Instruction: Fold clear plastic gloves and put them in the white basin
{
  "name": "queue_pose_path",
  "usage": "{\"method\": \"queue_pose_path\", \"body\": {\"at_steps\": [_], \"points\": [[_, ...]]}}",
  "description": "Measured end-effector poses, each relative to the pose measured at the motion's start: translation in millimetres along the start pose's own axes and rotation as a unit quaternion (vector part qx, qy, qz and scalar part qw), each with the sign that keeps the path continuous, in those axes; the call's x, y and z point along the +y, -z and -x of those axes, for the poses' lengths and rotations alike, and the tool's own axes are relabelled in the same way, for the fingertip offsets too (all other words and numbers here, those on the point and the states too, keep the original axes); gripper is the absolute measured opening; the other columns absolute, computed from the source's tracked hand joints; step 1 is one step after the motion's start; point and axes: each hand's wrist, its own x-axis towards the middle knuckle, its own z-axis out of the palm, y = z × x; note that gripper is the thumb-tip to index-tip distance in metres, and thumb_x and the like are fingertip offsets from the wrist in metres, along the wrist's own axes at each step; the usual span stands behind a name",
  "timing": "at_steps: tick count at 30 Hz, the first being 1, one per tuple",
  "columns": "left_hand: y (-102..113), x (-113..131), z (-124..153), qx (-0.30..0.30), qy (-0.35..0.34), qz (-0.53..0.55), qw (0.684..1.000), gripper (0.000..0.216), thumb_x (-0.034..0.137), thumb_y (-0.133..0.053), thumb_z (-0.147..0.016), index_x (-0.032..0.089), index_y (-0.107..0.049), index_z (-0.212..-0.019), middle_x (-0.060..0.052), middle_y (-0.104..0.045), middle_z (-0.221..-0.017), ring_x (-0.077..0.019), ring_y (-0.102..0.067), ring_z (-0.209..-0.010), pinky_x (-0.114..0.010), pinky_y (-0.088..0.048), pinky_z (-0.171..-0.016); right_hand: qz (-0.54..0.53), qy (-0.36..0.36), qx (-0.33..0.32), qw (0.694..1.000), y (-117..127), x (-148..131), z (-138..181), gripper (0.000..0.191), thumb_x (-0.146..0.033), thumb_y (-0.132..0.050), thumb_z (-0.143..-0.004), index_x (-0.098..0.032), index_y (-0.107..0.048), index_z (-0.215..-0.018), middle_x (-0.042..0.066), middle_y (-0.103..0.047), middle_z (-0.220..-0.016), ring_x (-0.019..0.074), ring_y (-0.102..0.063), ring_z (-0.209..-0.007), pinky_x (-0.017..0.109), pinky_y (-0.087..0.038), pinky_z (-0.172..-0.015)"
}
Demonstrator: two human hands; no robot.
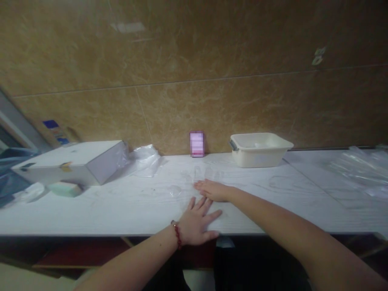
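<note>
My left hand [198,223], with a red bead bracelet [176,234] at its wrist, is spread over the front edge of the white wood-grain table [121,214]. Just beyond it, my right hand [214,190] lies low over the tabletop, fingers stretched to the left. The fingertips of my left hand meet or overlap the near side of my right hand. Nothing shows in either hand. Close by on the left is a small clear plastic piece [175,190]; more faint transparent shapes [207,173] lie behind my right hand, too indistinct to name.
A cream plastic tub [257,158] stands back right, a pixelated purple card or screen [197,144] against the wall. On the left are a white box [72,161], crumpled clear plastic [145,159] and a pale green block [65,188]. Clear plastic bags [363,169] lie far right.
</note>
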Motion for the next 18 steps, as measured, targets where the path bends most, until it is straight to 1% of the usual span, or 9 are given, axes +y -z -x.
{"method": "queue_pose_path", "body": {"at_steps": [2, 4, 9, 13, 18], "points": [[-0.3, -0.8, 2.4, -0.002, -0.002, 0.004, 1.0, 0.061, 0.06, -0.029, -0.071, 0.032, -0.022, -0.125, -0.012, -0.016, -0.133, -0.0375, -0.017, -0.117, -0.062, -0.01, -0.084, 0.041, 0.003, -0.001, 0.999, 1.1, 12.6, -2.3, 0.042, -0.032, -0.027, -0.083, -0.024, -0.029, -0.124, 0.003, -0.029, -0.129, 0.0163, -0.021, -0.119, 0.039, -0.012, -0.098], [-0.5, -1.3, 3.3, 0.002, -0.005, 0.008, 1.0, 0.062, 0.06, -0.03, -0.07, 0.033, -0.022, -0.125, -0.012, -0.018, -0.133, -0.0384, -0.018, -0.116, -0.064, -0.009, -0.083, 0.073, -0.004, -0.003, 0.997, 4.4, 23.9, -5.8, 0.045, -0.037, -0.028, -0.082, -0.025, -0.026, -0.125, 0.003, -0.025, -0.131, 0.0173, -0.019, -0.12, 0.04, -0.01, -0.098], [1.5, -1.4, 4.2, 0.007, -0.011, 0.007, 1.0, 0.062, 0.061, -0.029, -0.07, 0.035, -0.021, -0.125, -0.011, -0.016, -0.133, -0.0388, -0.017, -0.116, -0.065, -0.008, -0.081, 0.113, -0.041, -0.023, 0.992, 12.4, 48.8, -19.2, 0.054, -0.051, -0.023, -0.079, -0.025, -0.022, -0.127, 0.004, -0.016, -0.134, 0.0198, -0.014, -0.121, 0.04, -0.008, -0.098], [4.2, -0.9, 5.7, -0.002, -0.012, 0.01, 1.0, 0.061, 0.062, -0.028, -0.07, 0.035, -0.02, -0.125, -0.01, -0.013, -0.134, -0.0391, -0.016, -0.117, -0.065, -0.007, -0.081, 0.122, -0.068, -0.019, 0.99, 15.2, 67.5, -28.2, 0.059, -0.055, -0.021, -0.077, -0.024, -0.019, -0.128, 0.004, -0.015, -0.134, 0.0202, -0.012, -0.122, 0.04, -0.008, -0.098], [4.7, -2.0, 4.4, -0.011, -0.013, 0.037, 0.999, 0.062, 0.062, -0.03, -0.069, 0.035, -0.02, -0.124, -0.009, -0.01, -0.135, -0.0395, -0.01, -0.118, -0.066, -0.003, -0.081, 0.111, -0.112, 0.007, 0.988, 14.2, 81.8, -35.4, 0.063, -0.055, -0.024, -0.076, -0.019, -0.022, -0.128, 0.006, -0.017, -0.134, 0.0192, -0.012, -0.122, 0.036, -0.008, -0.099]]}}
